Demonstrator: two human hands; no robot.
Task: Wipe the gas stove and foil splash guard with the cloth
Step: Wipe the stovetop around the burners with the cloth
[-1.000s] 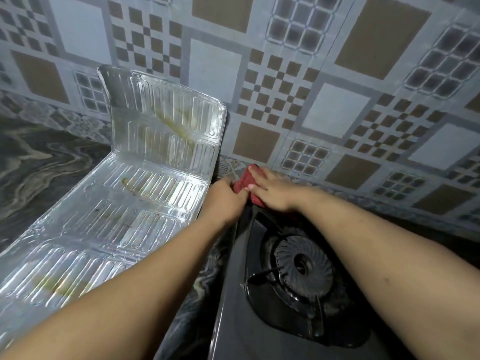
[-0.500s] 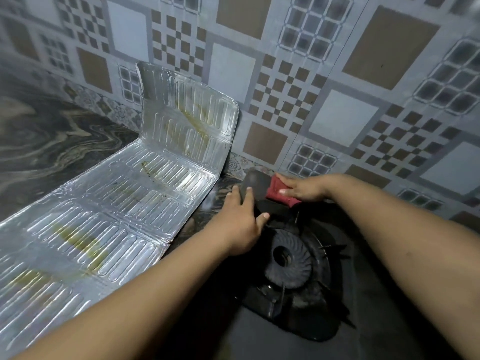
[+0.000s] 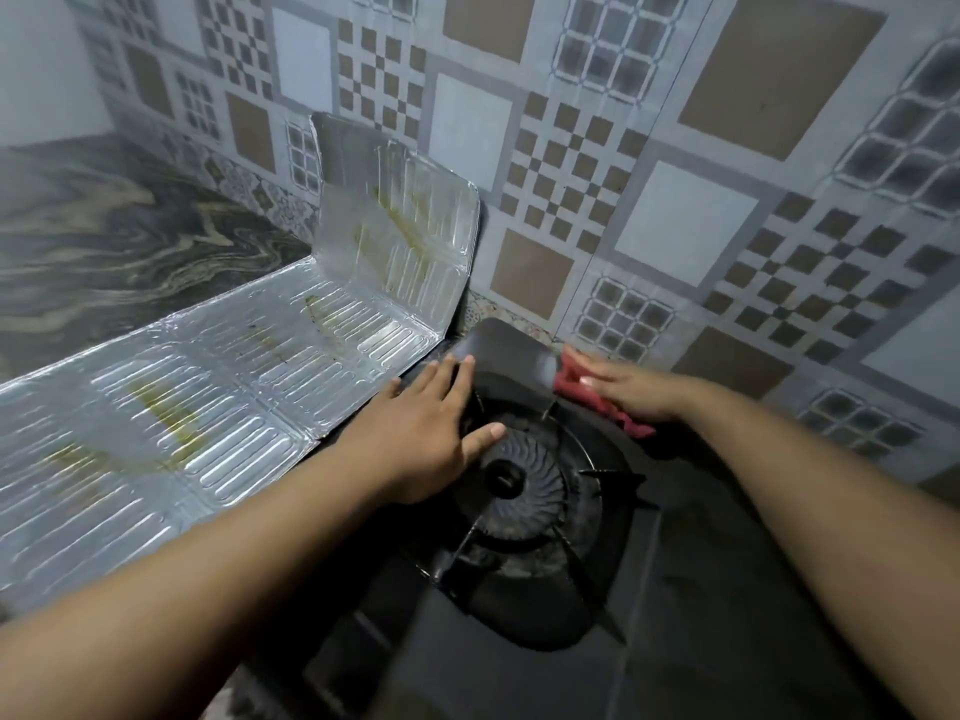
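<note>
A dark gas stove [image 3: 524,350] with a round burner [image 3: 511,480] stands against the tiled wall. My right hand [image 3: 631,394] presses a red cloth [image 3: 605,402] flat onto the stove's back edge, fingers stretched over it. On the stove's left side, beside the burner, rests my left hand [image 3: 428,426], flat with fingers spread. The foil splash guard [image 3: 218,376] lies unfolded on the counter to the left of the stove, its far panel standing up against the wall. Yellow-brown grease streaks mark it.
A dark marbled counter [image 3: 104,252] runs left behind the foil. The patterned tile wall [image 3: 675,174] rises right behind the stove. Metal pan supports [image 3: 582,558] stick up around the burner.
My right hand has slid the cloth rightward along the stove's back edge. My left hand has flattened beside the burner. The view has shifted, showing more of the stove.
</note>
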